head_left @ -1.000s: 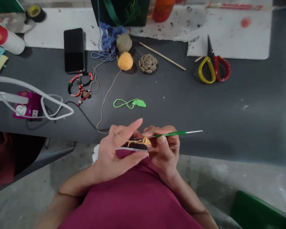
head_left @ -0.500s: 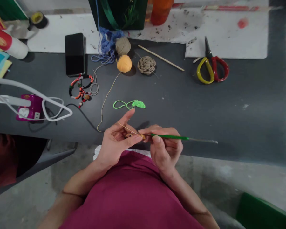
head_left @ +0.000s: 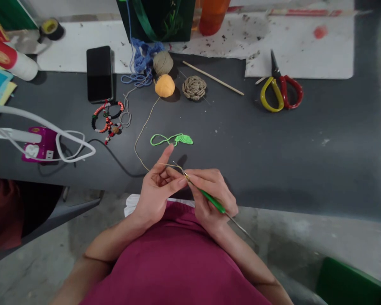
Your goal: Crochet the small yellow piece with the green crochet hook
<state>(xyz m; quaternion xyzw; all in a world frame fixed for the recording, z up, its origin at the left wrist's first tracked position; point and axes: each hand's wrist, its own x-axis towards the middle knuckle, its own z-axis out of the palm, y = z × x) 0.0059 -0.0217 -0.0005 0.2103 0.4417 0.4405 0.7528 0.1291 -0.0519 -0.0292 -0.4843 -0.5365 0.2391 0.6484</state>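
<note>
Concrete floor below the tabletop edge, maroon top nearest. L hand is half open, fingers up, w/ a yarn strand led taut across them. R hand is closed on a crochet hook, green handle, held pencil-style, tip up at the L fingertips. Work piece sits at the hook tip between both hands, too small to read the stitches. Looks like mid-stitch on a small yellow start; next move calls for catching the yarn w/ the hook & drawing it through, tension kept.

Dark tabletop beyond: green crochet leaf just past L hand, orange yarn ball feeding the strand, tan crochet rose, phone, bead bracelets, yellow-red scissors far R.
</note>
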